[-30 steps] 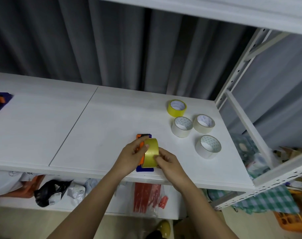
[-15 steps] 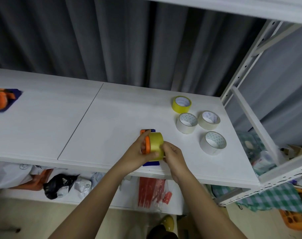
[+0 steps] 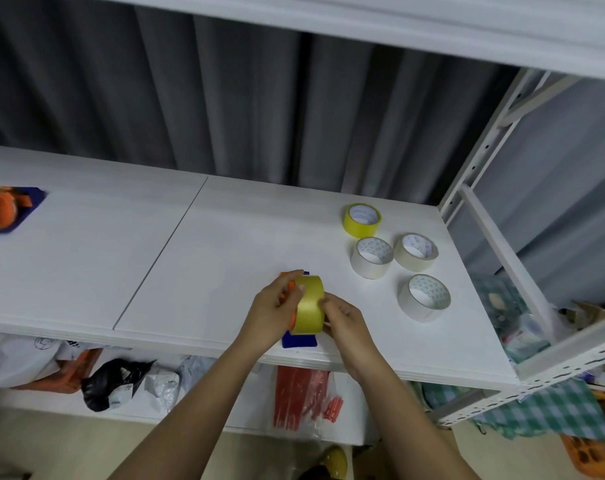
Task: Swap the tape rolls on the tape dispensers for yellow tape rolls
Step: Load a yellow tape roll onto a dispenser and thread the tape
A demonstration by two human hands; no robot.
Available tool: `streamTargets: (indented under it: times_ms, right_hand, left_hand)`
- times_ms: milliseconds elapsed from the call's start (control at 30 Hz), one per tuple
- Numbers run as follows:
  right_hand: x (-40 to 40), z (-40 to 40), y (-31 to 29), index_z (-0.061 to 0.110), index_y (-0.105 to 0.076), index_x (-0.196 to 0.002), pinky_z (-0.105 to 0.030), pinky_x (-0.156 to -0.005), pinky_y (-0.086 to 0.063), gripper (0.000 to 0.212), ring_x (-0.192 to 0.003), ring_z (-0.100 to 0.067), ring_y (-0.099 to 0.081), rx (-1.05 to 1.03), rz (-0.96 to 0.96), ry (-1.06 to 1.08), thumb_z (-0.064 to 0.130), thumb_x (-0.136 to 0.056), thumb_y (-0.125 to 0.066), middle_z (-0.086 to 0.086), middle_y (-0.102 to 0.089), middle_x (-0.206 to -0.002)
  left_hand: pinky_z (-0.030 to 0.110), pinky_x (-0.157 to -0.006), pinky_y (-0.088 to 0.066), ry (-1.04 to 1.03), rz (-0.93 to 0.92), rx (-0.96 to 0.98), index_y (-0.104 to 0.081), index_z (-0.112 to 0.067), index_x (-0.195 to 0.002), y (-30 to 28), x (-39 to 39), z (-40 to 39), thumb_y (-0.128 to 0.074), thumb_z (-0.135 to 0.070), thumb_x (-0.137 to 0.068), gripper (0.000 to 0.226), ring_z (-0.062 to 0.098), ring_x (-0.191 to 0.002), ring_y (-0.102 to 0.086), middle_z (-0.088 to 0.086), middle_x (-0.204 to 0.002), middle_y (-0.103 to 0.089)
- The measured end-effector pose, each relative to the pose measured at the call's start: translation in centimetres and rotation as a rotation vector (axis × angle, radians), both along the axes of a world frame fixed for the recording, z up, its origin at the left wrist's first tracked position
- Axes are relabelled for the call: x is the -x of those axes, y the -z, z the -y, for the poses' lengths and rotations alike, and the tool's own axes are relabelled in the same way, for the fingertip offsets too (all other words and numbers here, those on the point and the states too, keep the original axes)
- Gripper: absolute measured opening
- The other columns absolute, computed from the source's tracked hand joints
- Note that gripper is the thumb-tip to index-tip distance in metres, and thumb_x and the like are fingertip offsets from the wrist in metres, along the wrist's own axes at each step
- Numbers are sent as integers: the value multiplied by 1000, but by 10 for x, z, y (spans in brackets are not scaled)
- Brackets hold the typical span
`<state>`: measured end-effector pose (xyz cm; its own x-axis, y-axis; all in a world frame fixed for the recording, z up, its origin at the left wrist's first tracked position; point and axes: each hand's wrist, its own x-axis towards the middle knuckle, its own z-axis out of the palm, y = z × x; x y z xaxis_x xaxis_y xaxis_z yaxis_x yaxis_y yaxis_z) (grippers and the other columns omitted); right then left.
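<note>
While both hands close in on it, the yellow roll (image 3: pixel 307 304) stands on edge at the near edge of the table (image 3: pixel 225 258), right over the blue dispenser (image 3: pixel 299 341), with a sliver of orange hub (image 3: pixel 293 318) peeking out at its nine o'clock side. The left hand (image 3: pixel 277 308) is curled around that nine o'clock face, thumb up over the top of the roll; the right hand (image 3: pixel 342 315) has its fingertips pinched against the three o'clock face. So the roll sits squarely between the two grips, each closed on it from its own side.

This looks like the seating step: the roll going onto the hub. To do it well, I'd say keep the roll's core square to the hub and press evenly from the right while the left steadies the dispenser. A tilted roll could jam, and how far on it already sits can't be seen behind the fingers. The loose end of the tape isn't visible either, so which way it will feed toward the cutter needs checking.

Out at one o'clock from the hands lies a spare roll (image 3: pixel 361 220), yellow, flat on the table. Nearer, at two o'clock, a cluster of three pale rolls (image 3: pixel 372 258) lies flat. Far off at ten o'clock, at the table's left edge, a second dispenser (image 3: pixel 3 209) shows, blue and orange, with a strip of yellow at the frame edge.
</note>
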<state>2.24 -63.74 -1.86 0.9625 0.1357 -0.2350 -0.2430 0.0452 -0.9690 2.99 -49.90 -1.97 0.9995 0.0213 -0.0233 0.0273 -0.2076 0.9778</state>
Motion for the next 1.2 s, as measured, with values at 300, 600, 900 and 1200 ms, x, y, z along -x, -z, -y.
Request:
streamTargets:
  times_ms: [300, 600, 900, 1200]
  right_hand:
    - [4, -3, 0, 19, -67, -112, -22, -77, -54, 41, -89, -9, -66, 52, 102, -68, -3, -89, -41, -3, -71, -101]
    - [-4, -4, 4, 23, -59, -105, -30, -76, -58, 17, -84, -17, -66, 51, 96, 105, 20, -89, -63, -7, -64, -92]
    - [-26, 11, 4, 49, -38, -130, -6, -98, -31, 81, -126, 8, -36, 459, 457, -379, 23, -67, -83, 18, -41, -137]
    - [-33, -6, 2, 52, -54, -107, -6, -75, -44, 47, -95, 7, -57, 354, 330, -262, 42, -69, -80, 19, -63, -105]
  left_hand:
    - [29, -88, -48, -132, 15, -49, -64, -23, -114, -7, -9, 1, -47, -28, -97, 25, 16, -102, -59, 1, -114, -65]
    - [13, -70, -50, 198, -32, 98, -43, -40, -125, -5, 4, -19, -63, -12, -88, 49, -1, -92, -61, -7, -112, -56]
    - [32, -92, -50, 112, -24, 67, -50, -28, -132, -9, 2, -21, -49, -27, -96, 36, 16, -102, -60, 3, -111, -63]
    - [15, -70, -50, 115, -109, 130, -50, -28, -130, -15, 0, -36, -50, -4, -91, 46, 10, -96, -60, -2, -112, -60]
